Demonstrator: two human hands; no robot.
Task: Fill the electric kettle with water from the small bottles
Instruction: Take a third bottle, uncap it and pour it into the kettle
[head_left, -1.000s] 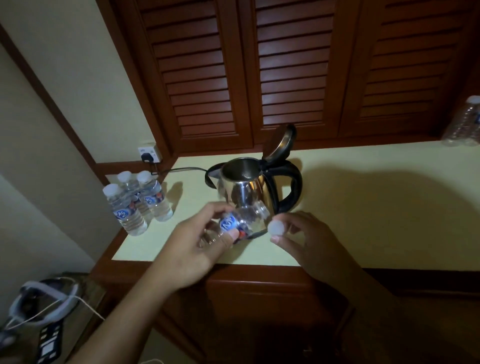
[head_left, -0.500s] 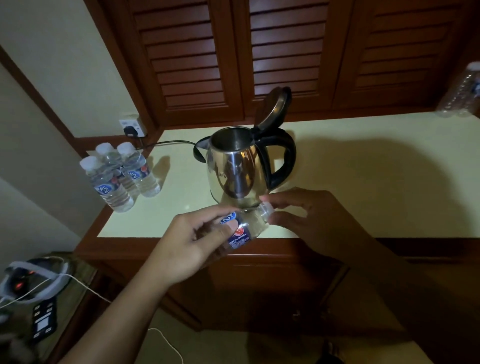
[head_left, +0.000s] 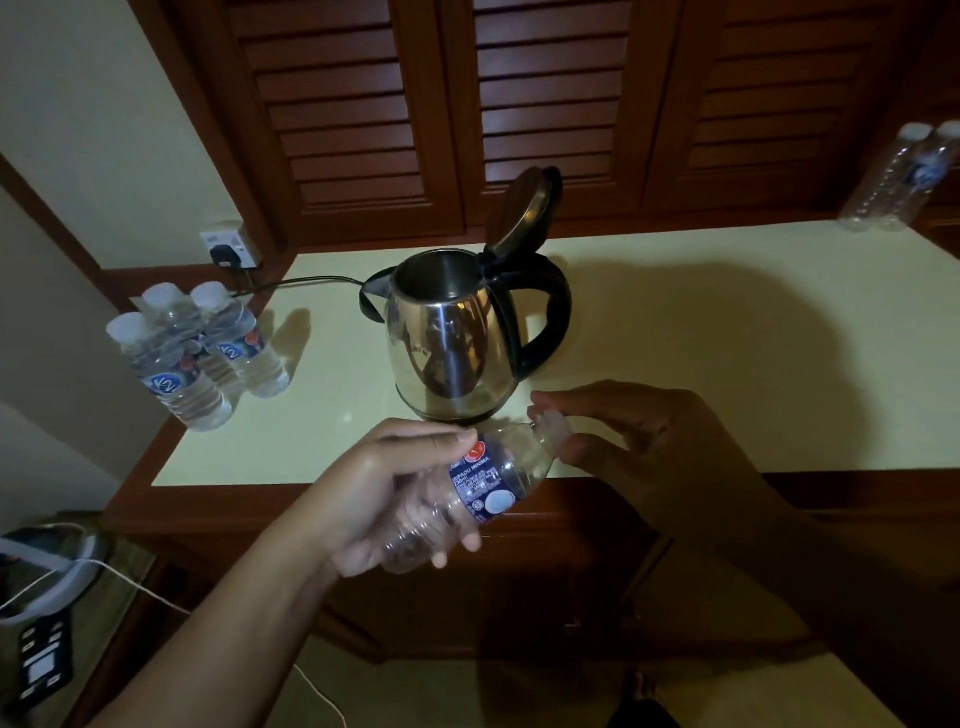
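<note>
shutters: dark brown wood doors with slats, along the back behind the counter.
counter: pale yellow top with a brown wood edge. the kettle and the bottles stand on it.
kettle: shiny silver, near the middle of the counter, standing up. it has a black handle on its right side. its lid is tipped up and back, so the top is open. whether there is water inside cannot be told.
cord: black, runs from behind the kettle to the wall plug at the back left.
left hand: wrapped around the lower half of the held bottle, fingers curled tight under it, thumb on top.
right hand: thumb and fingertips pinch the white cap; the other fingers are loose and spread.
full bottles: three small ones with white caps, close together at the left end of the counter, well apart from the kettle.
far bottles: two clear ones at the back right corner, blurry.
held bottle: small, clear, blue label, looks empty. it is tipped on its side just in front of the kettle, over the counter's front edge, neck pointing up and right.
cap: white, at the bottle's neck, between the right hand's fingertips. whether it is screwed on cannot be told.
</note>
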